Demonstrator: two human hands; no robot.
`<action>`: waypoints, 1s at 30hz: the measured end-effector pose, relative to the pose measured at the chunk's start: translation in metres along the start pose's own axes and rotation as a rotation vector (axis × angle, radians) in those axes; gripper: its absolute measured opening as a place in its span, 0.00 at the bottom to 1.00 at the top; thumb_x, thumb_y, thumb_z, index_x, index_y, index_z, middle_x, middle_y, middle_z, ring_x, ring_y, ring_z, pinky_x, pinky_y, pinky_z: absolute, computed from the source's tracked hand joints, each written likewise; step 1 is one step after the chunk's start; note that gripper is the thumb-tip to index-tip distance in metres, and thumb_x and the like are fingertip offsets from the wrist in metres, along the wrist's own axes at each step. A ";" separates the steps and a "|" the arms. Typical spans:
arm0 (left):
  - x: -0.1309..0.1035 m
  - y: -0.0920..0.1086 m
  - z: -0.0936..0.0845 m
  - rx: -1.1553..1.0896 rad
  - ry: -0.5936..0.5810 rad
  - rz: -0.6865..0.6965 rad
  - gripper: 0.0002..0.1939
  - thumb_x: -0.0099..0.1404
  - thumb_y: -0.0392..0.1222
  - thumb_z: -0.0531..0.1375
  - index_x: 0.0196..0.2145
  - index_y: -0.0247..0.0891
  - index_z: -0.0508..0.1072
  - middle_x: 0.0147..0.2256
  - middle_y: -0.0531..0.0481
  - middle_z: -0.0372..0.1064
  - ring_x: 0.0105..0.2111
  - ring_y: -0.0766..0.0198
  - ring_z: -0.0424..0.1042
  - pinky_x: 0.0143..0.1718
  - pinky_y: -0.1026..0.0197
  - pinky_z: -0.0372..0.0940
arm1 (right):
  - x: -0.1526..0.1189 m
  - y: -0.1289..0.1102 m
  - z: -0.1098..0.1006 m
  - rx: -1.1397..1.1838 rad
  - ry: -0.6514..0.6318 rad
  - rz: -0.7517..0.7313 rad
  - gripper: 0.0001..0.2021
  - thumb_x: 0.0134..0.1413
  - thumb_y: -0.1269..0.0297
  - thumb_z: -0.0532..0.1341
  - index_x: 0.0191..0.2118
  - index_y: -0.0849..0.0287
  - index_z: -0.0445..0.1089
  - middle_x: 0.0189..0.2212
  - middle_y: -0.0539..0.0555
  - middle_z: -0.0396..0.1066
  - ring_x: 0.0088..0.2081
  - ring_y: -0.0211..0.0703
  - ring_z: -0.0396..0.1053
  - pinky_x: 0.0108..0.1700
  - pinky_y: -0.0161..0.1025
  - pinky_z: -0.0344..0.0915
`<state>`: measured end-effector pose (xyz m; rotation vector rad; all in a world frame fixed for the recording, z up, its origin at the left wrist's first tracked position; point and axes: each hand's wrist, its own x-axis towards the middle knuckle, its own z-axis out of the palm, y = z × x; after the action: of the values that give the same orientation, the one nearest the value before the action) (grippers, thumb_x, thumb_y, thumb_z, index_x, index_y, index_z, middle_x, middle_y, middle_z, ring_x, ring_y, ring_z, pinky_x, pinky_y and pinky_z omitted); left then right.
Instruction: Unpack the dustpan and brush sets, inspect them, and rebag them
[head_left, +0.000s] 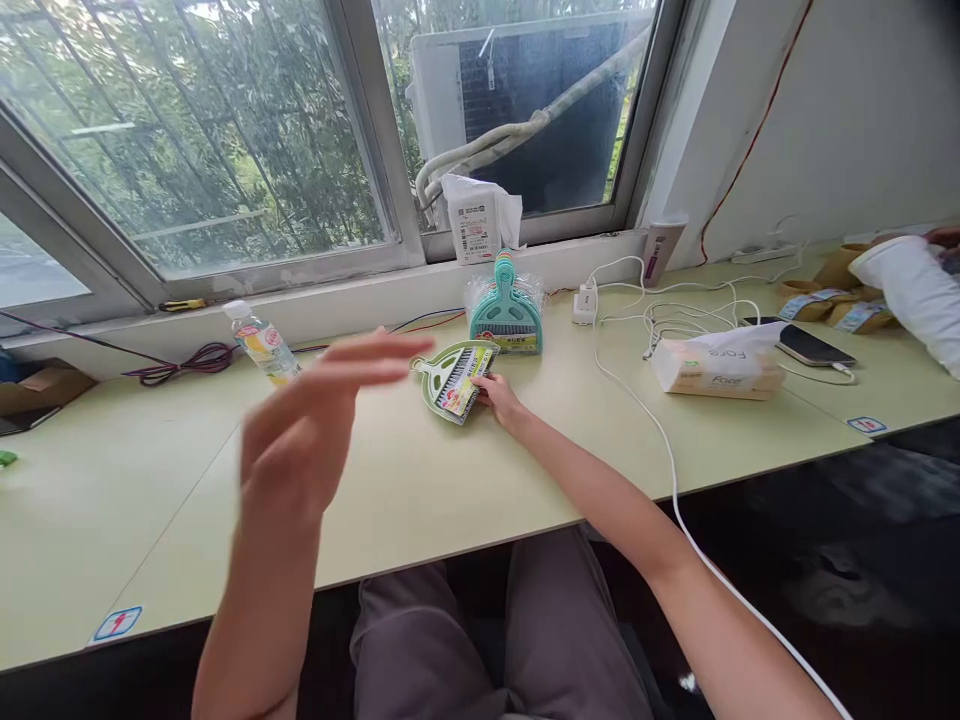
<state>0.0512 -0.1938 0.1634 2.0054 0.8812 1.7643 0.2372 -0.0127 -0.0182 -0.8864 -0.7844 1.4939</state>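
Note:
A light-green mini dustpan and brush set [435,385] with a yellow label is tilted just above or on the table, which I cannot tell. My right hand [498,398] grips its wide edge, the handle pointing left. In the foreground my left hand [304,430] is raised over the table, blurred, its fingers stretched out to the right and nothing in them. Behind the green set stands a stack of teal dustpan sets [506,312], handles up, with clear plastic around it.
A drink bottle [262,340] stands left, near bundled dark cables [184,362]. On the right are a tissue pack [720,368], a phone [814,345] and white charging cables [686,320]. A person's white sleeve [911,290] shows at far right. Another tissue pack [480,222] stands by the window.

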 end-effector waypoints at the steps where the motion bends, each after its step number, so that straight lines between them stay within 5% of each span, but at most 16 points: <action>1: 0.008 -0.019 0.009 0.013 0.011 -0.025 0.14 0.66 0.48 0.54 0.46 0.52 0.74 0.46 0.50 0.71 0.54 0.53 0.67 0.54 0.44 0.66 | 0.001 0.000 0.000 0.000 0.000 0.003 0.04 0.52 0.76 0.61 0.34 0.63 0.72 0.31 0.52 0.78 0.31 0.38 0.75 0.40 0.35 0.74; 4: 0.035 -0.110 0.026 0.267 0.035 -0.208 0.19 0.64 0.43 0.51 0.50 0.42 0.73 0.53 0.44 0.69 0.59 0.51 0.63 0.61 0.43 0.58 | 0.001 0.001 0.000 -0.001 0.006 0.013 0.05 0.52 0.76 0.61 0.33 0.62 0.72 0.30 0.52 0.78 0.30 0.39 0.75 0.39 0.36 0.75; 8: 0.044 -0.236 0.007 0.962 -0.160 -0.535 0.33 0.58 0.38 0.57 0.61 0.31 0.61 0.67 0.34 0.47 0.67 0.45 0.45 0.66 0.41 0.44 | 0.000 -0.001 0.001 0.000 0.003 0.010 0.05 0.53 0.77 0.60 0.33 0.63 0.72 0.29 0.53 0.78 0.30 0.39 0.75 0.37 0.36 0.75; 10: 0.038 -0.275 -0.011 1.121 -0.220 -0.599 0.40 0.60 0.38 0.55 0.67 0.24 0.46 0.67 0.29 0.44 0.68 0.43 0.43 0.66 0.38 0.39 | -0.001 -0.001 0.002 0.000 -0.003 0.009 0.05 0.53 0.77 0.60 0.33 0.63 0.72 0.30 0.53 0.78 0.30 0.39 0.75 0.36 0.36 0.75; 12: 0.032 -0.295 -0.024 1.201 -0.298 -0.619 0.39 0.63 0.38 0.51 0.67 0.21 0.43 0.63 0.26 0.54 0.66 0.44 0.50 0.65 0.37 0.39 | -0.002 -0.003 0.004 -0.001 -0.006 0.013 0.05 0.53 0.76 0.60 0.34 0.62 0.72 0.32 0.53 0.78 0.31 0.39 0.76 0.36 0.36 0.75; 15: 0.026 -0.304 -0.031 1.242 -0.429 -0.585 0.31 0.66 0.35 0.45 0.66 0.31 0.53 0.59 0.31 0.63 0.61 0.45 0.60 0.63 0.35 0.44 | -0.006 -0.006 0.006 -0.005 -0.003 0.018 0.05 0.53 0.76 0.60 0.34 0.62 0.72 0.32 0.54 0.78 0.31 0.39 0.76 0.36 0.36 0.75; 20: 0.014 -0.292 -0.031 1.206 -0.576 -0.321 0.27 0.64 0.29 0.44 0.55 0.40 0.71 0.51 0.39 0.72 0.55 0.50 0.67 0.62 0.35 0.44 | -0.010 -0.009 0.008 -0.010 0.046 0.002 0.05 0.53 0.76 0.59 0.32 0.62 0.71 0.30 0.52 0.77 0.30 0.39 0.75 0.36 0.35 0.74; 26: -0.012 -0.248 -0.039 0.987 -0.466 -0.315 0.21 0.64 0.33 0.44 0.37 0.40 0.77 0.38 0.47 0.77 0.42 0.58 0.74 0.63 0.46 0.47 | -0.010 -0.010 0.005 0.034 0.078 -0.056 0.04 0.52 0.74 0.60 0.33 0.60 0.70 0.31 0.51 0.77 0.33 0.39 0.75 0.40 0.36 0.74; 30: -0.010 -0.221 -0.031 1.089 -0.349 -0.316 0.23 0.70 0.39 0.40 0.44 0.39 0.74 0.20 0.51 0.70 0.30 0.58 0.73 0.57 0.51 0.56 | -0.010 -0.010 0.004 0.023 0.095 -0.073 0.03 0.51 0.72 0.60 0.34 0.60 0.71 0.32 0.51 0.77 0.35 0.40 0.74 0.40 0.36 0.73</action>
<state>-0.0303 -0.0377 0.0259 2.3991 2.1607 0.7112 0.2395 -0.0216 -0.0067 -0.8959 -0.7210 1.3844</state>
